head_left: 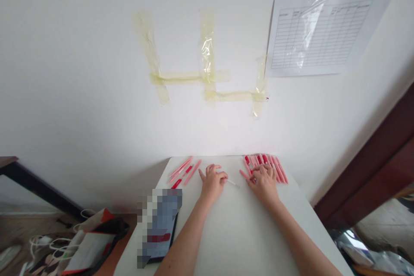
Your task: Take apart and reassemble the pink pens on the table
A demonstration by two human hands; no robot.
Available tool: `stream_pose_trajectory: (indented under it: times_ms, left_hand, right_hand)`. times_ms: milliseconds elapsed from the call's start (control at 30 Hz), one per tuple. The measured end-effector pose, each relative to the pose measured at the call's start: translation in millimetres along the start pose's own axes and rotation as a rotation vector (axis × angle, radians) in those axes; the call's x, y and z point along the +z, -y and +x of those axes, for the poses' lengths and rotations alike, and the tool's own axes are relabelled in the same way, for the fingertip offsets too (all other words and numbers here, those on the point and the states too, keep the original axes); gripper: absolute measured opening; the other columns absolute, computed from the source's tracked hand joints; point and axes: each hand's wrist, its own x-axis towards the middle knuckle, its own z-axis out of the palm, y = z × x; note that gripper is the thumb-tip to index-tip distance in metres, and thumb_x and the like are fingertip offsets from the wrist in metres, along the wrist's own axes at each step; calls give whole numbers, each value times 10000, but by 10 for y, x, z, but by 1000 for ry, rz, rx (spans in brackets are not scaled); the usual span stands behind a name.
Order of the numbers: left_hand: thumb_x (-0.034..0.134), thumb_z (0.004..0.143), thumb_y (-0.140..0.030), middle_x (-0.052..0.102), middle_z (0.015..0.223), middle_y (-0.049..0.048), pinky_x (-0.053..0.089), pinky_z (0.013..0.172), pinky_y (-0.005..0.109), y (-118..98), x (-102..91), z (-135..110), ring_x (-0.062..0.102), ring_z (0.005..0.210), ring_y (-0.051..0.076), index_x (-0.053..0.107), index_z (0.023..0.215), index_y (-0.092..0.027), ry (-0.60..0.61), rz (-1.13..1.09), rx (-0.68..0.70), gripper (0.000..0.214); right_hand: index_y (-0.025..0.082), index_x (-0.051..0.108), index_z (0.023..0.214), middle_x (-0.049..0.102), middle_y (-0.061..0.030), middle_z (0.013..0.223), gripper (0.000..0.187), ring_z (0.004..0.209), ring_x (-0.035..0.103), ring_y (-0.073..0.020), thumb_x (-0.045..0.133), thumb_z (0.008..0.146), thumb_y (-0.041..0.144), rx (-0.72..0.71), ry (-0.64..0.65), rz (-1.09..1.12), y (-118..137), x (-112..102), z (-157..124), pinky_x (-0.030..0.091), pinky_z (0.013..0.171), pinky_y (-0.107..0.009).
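Note:
My left hand [212, 184] is closed in a pinch over the white table, thumb and forefinger together on a thin, whitish translucent stick [233, 183], perhaps a pen refill. Its free end points right. Nearer the right side, my right hand [264, 185] has its fingers curled, gripping a pink pen [244, 175] whose end sticks out to the left. Behind and beside that hand lies a row of pink and red pens [280, 169], partly hidden by the fingers. Left of my left hand are several loose pink pens [192, 172] and a red pen piece [176, 183].
A dark tablet or phone [161, 228], partly blurred out, lies at the table's [239, 241] left edge. The wall behind carries yellowed tape [208, 51] and a printed sheet [320, 34]. Bags and white cables [58, 243] are on the floor at left.

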Motion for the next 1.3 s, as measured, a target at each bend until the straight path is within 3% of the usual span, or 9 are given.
stream_pose_trajectory:
  times_ms: [167,467,800,1033,1300]
  left_hand:
    - [650,822,-210,571,1256,21,27,1077,765,-20,-23,-2,370,1314,291,719,818,-303,15,6,-9,117]
    - [654,816,-216,568,1253,20,37,1088,756,-65,-66,-4,375,1309,288,726,822,-311,29,32,-26,120]
    - [640,821,-203,574,1248,20,24,1078,764,-46,-53,-4,376,1305,291,725,811,-309,16,-5,-14,137]
    - [642,822,-201,569,1267,21,10,1093,750,-71,-74,-6,363,1315,285,726,822,-306,34,-1,-25,134]
    - [645,821,-198,572,1249,12,2,1079,762,-38,-36,-8,374,1306,283,716,814,-306,12,3,-4,130]
  right_hand:
    - [220,594,602,617,-72,981,330,1142,433,-325,603,855,432,4,27,-15,61,-26,0,283,1031,-580]
    - [229,601,615,609,-85,1026,247,1145,448,-352,680,787,389,-7,67,-5,45,9,-21,293,1019,-567]
    - [236,620,652,603,-78,994,250,1138,441,-329,625,837,404,-6,32,24,20,9,-6,329,1011,-558]
    - [259,679,830,595,-69,1090,105,1154,431,-298,643,833,357,-145,122,182,53,-66,0,353,1019,-533]
    - [278,719,823,596,-67,1124,93,1186,425,-294,662,823,351,-206,198,226,102,-47,-28,359,1023,-514]
